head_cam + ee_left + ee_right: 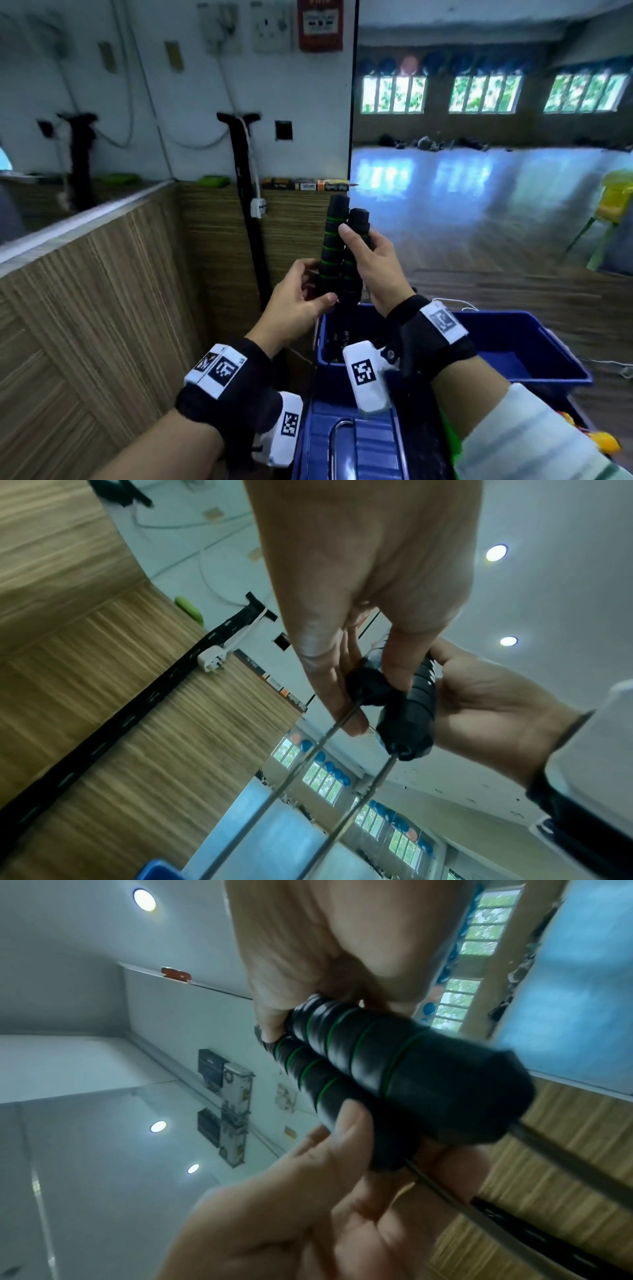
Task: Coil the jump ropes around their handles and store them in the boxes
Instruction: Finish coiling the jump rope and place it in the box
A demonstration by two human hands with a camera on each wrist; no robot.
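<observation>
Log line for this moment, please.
handles: paired, upright | right hand: grips both | left hand: holds lower ends | rope: uncoiled | blue box: below

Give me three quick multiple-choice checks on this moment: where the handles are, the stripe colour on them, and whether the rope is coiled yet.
1. Where are the two handles?
A. lying in the blue box
B. held upright above the blue box
C. on the wooden ledge

2. What colour are the rings on the black grips?
A. green
B. red
C. white

3. What state is the rope in?
A. wound tightly round the handles
B. hanging loose from the handle ends
C. knotted in a ball

Answers: 1 B, the left hand and right hand hold them side by side over the box; 2 A, thin green rings show; 3 B, two strands run straight down.
</observation>
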